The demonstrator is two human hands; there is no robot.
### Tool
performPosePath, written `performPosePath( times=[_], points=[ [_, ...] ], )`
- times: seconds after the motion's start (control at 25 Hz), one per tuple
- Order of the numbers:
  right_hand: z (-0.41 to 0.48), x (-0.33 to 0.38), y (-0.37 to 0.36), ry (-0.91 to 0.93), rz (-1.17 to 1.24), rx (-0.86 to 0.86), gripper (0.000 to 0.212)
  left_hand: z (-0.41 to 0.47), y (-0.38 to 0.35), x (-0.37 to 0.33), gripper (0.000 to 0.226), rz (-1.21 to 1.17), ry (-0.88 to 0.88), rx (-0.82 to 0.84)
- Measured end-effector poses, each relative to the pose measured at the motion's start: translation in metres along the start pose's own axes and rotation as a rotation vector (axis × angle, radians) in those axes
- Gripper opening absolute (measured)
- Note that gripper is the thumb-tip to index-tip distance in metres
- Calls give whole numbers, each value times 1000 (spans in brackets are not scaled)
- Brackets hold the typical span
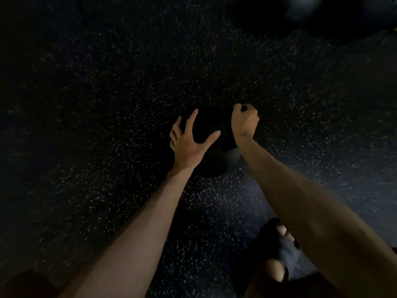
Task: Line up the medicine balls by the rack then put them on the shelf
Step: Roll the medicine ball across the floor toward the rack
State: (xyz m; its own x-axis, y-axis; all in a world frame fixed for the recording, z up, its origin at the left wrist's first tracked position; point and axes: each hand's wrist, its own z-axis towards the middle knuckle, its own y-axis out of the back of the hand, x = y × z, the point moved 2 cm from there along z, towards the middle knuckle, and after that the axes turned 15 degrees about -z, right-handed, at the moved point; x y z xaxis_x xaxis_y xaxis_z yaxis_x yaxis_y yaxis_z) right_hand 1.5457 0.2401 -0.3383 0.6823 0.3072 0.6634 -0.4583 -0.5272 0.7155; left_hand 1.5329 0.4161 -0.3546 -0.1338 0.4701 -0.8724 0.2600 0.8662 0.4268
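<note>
A dark, round medicine ball (pixel 211 134) sits on the floor (pixel 107 104), black rubber flecked with pale specks. The left hand (pixel 190 139) lies on the ball's left side, fingers spread wide over its curve. The right hand (pixel 245 121) is on the ball's right edge, curled into a fist around something dark there. Nearer than the ball, a foot in a dark sandal (pixel 277 250) shows toes. Beyond the ball, blurred dark round shapes (pixel 300 9) are dimly visible.
</note>
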Motion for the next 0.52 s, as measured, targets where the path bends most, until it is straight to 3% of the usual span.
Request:
performPosePath(
  times=[0.12,0.28,0.4,0.52],
  points=[
    [16,3,-2,226,8,-15,23,47,-14,-30,77,56,67,-83],
    [-11,-19,-29,463,-238,-55,51,117,-13,-46,79,26,235,-156],
    [8,-3,-33,374,-275,-16,56,144,-19,-53,70,47,240,-227],
    [43,7,-33,295,-272,-2,57,152,-29,-66,50,85,67,-201]
  ],
)
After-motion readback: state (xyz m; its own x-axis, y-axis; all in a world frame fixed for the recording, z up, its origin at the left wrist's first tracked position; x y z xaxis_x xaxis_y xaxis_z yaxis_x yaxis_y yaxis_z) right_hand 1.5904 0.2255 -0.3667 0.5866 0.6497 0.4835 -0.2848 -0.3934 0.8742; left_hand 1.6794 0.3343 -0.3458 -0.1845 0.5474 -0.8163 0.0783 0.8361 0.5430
